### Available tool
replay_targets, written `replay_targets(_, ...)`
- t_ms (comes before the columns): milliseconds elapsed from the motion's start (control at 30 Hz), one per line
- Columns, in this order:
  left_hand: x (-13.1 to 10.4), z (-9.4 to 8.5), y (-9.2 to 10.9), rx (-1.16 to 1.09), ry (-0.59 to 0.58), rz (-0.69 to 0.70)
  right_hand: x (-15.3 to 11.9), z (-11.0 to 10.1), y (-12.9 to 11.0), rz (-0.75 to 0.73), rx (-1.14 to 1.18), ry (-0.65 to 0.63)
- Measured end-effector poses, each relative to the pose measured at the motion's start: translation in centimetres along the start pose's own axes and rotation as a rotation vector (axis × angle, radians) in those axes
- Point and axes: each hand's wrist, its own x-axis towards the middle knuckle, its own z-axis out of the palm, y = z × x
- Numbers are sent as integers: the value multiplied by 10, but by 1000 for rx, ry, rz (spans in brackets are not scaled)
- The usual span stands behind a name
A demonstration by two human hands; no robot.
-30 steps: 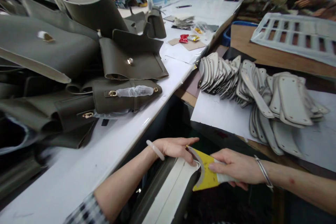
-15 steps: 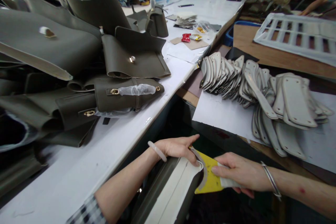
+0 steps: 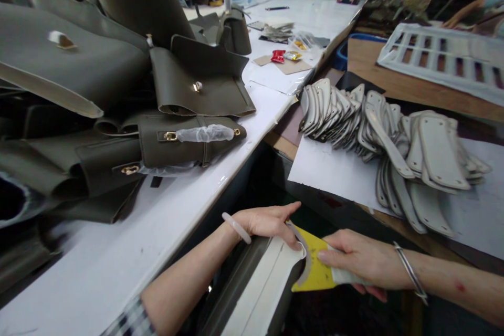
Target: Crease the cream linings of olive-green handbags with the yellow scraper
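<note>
Head view, lower centre: right fingers [image 3: 327,258] pinch yellow tool [image 3: 315,268]; left fingers [image 3: 289,235] half-curled on white-lined piece [image 3: 260,289], grip unclear; tool slip could scuff it.

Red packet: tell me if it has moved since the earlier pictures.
No: judged against the white table, the red packet shows no visible shift in any direction.

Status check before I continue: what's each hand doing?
Left hand: touching the long, flat white strip; grip cannot be told.
Right hand: closed, holding the flat yellow concave-edged tool.
</note>
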Motion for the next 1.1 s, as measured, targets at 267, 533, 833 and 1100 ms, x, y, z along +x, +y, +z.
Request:
replay_targets(267, -5, 1, 7, -73, -2, 10, 6, 19, 7, 72, 96, 44)
replay_targets(533, -3, 3, -1, -235, -26, 28, 8, 38, 2, 147, 211, 85)
replay_targets(833, 2, 12, -9, -546, -23, 182, 18, 46, -13, 43, 249, 41)
replay_targets(1100, -41, 16, -4, -415, 337, 218, 31, 76, -14, -72, 432, 83)
